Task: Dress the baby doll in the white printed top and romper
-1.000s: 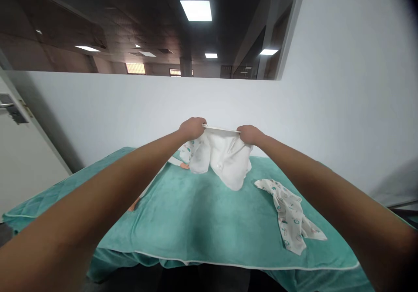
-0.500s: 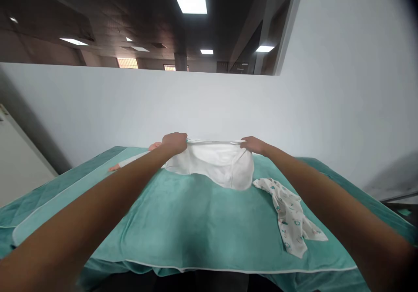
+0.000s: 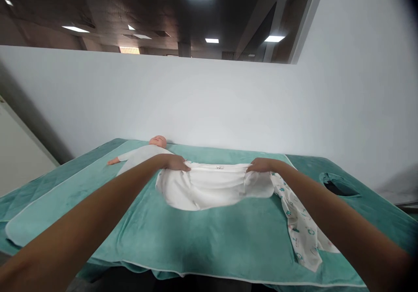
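Observation:
A white baby garment point(image 3: 209, 187) lies spread flat on the teal towel point(image 3: 202, 239). My left hand point(image 3: 174, 162) grips its far left corner with closed fingers. My right hand point(image 3: 261, 166) pinches the far right corner. A baby doll point(image 3: 143, 152) in a white suit lies on its back behind my left hand, head toward the wall. A patterned white baby garment point(image 3: 300, 226) lies crumpled to the right, under my right forearm.
The teal-covered table point(image 3: 48, 183) runs along a white partition wall point(image 3: 209, 100). A dark face hole point(image 3: 336, 186) opens in the table at the far right. A door edge point(image 3: 13, 152) shows at the left.
Both hands lowered the white garment from hanging in the air and laid it flat on the towel, moving apart. The doll has come into view behind it.

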`<state>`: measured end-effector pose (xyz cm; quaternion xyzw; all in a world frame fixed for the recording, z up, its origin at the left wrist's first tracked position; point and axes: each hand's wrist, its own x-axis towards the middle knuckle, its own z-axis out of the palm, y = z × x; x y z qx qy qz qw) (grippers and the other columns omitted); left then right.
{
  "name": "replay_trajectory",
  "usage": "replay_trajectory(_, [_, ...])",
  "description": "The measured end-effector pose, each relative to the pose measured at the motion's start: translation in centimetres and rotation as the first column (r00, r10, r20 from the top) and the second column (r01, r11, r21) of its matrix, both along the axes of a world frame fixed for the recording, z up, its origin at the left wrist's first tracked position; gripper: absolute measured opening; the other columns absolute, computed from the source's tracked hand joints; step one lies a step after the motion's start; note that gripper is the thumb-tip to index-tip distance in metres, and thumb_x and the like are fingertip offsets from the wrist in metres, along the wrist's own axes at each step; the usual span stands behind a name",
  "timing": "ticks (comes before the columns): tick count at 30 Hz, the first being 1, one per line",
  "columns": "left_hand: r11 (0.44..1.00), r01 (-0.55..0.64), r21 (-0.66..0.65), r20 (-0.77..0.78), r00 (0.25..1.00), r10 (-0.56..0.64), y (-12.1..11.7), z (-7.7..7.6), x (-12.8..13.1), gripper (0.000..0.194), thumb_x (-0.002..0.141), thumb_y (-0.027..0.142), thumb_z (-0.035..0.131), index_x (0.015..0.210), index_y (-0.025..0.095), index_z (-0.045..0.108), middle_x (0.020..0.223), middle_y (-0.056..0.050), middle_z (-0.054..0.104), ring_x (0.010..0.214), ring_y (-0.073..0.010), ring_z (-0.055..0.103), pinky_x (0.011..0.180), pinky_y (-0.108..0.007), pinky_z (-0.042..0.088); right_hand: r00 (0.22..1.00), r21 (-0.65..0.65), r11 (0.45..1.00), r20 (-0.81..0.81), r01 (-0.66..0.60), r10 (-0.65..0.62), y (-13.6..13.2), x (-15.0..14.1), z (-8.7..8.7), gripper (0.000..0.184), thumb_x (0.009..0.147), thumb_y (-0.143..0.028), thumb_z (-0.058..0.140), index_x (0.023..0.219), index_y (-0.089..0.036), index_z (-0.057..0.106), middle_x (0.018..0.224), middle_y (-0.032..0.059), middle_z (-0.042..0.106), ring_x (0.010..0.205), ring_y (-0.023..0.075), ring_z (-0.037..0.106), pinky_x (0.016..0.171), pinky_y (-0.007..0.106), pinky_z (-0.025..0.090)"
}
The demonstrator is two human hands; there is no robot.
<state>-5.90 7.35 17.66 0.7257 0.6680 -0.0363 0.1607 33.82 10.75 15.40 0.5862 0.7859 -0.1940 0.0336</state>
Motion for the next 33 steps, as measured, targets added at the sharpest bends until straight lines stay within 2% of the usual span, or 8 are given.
replay_trajectory(3, [0.997,0.026,-0.076,-0.001,1.0,-0.026,1.7,-3.8,-0.1,0.076,0.07,0.064,0.064,0.131,0.02,0.061,0.143,-0.016,0.056,0.127,-0.0326,0.055,0.097,-0.035,0.046,0.997,-0.016,0.999,0.073,0.032,-0.03,0.4,-0.8,-2.6,0.032,0.079,-0.047,0.068,0.085,-0.016,0.074,0.105,0.0119,0.074,0.092,0.0286,0.069,0.076,0.035,0.052])
replay_trajectory(9, [0.987,-0.15,0.062,-0.047,0.987,0.153,5.0,-10.9,1.4,0.046,0.087,0.052,0.048,0.118,0.022,0.063,0.13,-0.015,0.065,0.118,-0.0338,0.061,0.091,-0.043,0.048,0.975,0.184,0.975,0.16,0.122,-0.152,2.0,-2.8,-8.8,0.026,0.095,-0.027,0.045,0.108,-0.021,0.066,0.118,0.0118,0.068,0.11,0.0277,0.063,0.085,0.036,0.048])
replay_trajectory(13, [0.949,-0.278,0.15,-0.015,0.959,0.284,7.2,-14.7,2.0,0.04,0.092,0.045,0.04,0.121,0.024,0.056,0.126,-0.014,0.065,0.111,-0.0325,0.064,0.086,-0.042,0.049,0.962,0.308,0.935,0.148,0.176,-0.23,3.6,-4.4,-12.9,0.029,0.096,-0.021,0.037,0.114,-0.022,0.059,0.12,0.0126,0.065,0.112,0.0254,0.062,0.083,0.033,0.045])
replay_trajectory(16, [0.928,-0.289,0.237,-0.008,0.954,0.299,8.6,-16.8,2.4,0.035,0.094,0.04,0.038,0.119,0.023,0.054,0.122,-0.015,0.065,0.106,-0.0325,0.065,0.083,-0.042,0.049,0.957,0.37,0.909,0.136,0.19,-0.255,5.5,-5.5,-15.2,0.028,0.097,-0.022,0.036,0.116,-0.02,0.057,0.121,0.0143,0.063,0.113,0.026,0.06,0.085,0.034,0.044])
replay_trajectory(21, [0.908,-0.075,0.411,-0.175,0.972,0.16,9.9,-18.0,3.4,0.031,0.096,0.028,0.035,0.119,0.018,0.053,0.12,-0.02,0.061,0.115,-0.0365,0.057,0.087,-0.046,0.047,0.96,0.441,0.885,0.148,0.151,-0.238,8.6,-6.2,-17.1,0.028,0.097,-0.02,0.036,0.117,-0.02,0.056,0.12,0.0154,0.063,0.112,0.0267,0.059,0.089,0.037,0.041])
replay_trajectory(26, [0.923,-0.105,0.369,-0.188,0.965,0.185,10.6,-17.3,2.9,0.032,0.097,0.03,0.035,0.121,0.016,0.052,0.121,-0.021,0.059,0.108,-0.0351,0.06,0.082,-0.045,0.049,0.957,0.469,0.875,0.177,0.123,-0.23,10.0,-6.2,-16.9,0.032,0.095,-0.013,0.035,0.117,-0.018,0.058,0.119,0.0179,0.062,0.109,0.0278,0.06,0.091,0.04,0.04])
replay_trajectory(29, [0.893,-0.065,0.445,-0.184,0.97,0.162,10.0,-17.5,2.9,0.036,0.095,0.028,0.044,0.129,0.018,0.05,0.13,-0.021,0.055,0.123,-0.0363,0.052,0.097,-0.051,0.042,0.956,0.504,0.852,0.15,0.146,-0.252,9.3,-6.6,-16.3,0.035,0.094,-0.014,0.037,0.122,-0.016,0.058,0.124,0.0188,0.061,0.114,0.0293,0.057,0.094,0.042,0.04])
replay_trajectory(33, [0.86,0.155,0.487,-0.143,0.985,-0.096,8.1,-18.9,5.5,0.043,0.091,0.018,0.05,0.133,0.022,0.052,0.14,-0.015,0.053,0.133,-0.0305,0.044,0.111,-0.049,0.033,0.994,0.656,0.751,0.019,0.07,-0.109,6.0,-8.9,-16.5,0.047,0.088,-0.014,0.046,0.134,-0.014,0.054,0.141,0.0173,0.053,0.129,0.033,0.045,0.11,0.049,0.03])
